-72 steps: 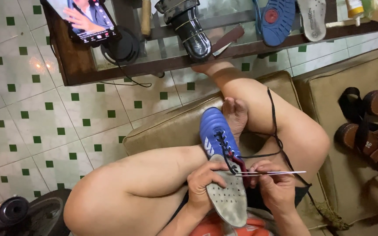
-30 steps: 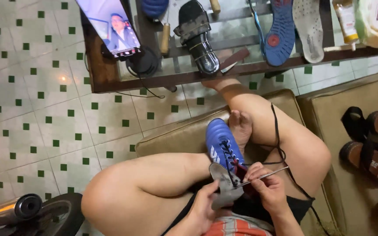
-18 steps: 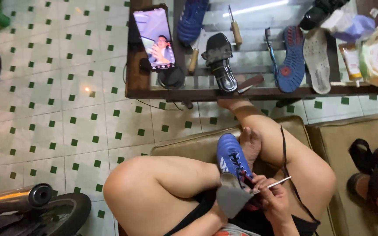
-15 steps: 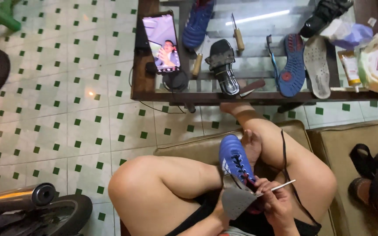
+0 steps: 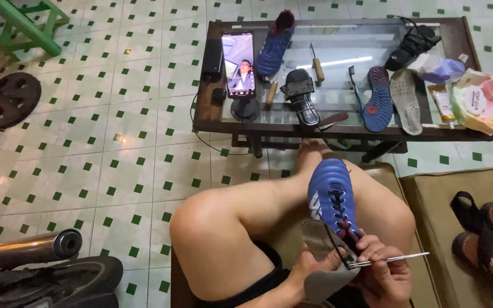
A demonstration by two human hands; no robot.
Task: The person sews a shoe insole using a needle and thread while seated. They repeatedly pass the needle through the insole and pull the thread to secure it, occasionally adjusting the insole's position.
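Below the worktop (image 5: 269, 126), on the lap: blue shoe (image 5: 331, 199), toe twd it. L hand (image 5: 310, 272) grips the grey sole (image 5: 323, 259); R hand (image 5: 386, 272) pinches an awl (image 5: 392, 260). Stitching step, prob.; next needs a clean pull-through. Vs. earlier: view wider, more worktop visible.

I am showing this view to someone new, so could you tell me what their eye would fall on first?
First, the blue football boot at the bottom centre, resting across the person's bare legs, with the left hand at its grey sole and the right hand holding a thin metal awl. Beyond it, a glass-topped table carries an upright lit phone and loose soles.
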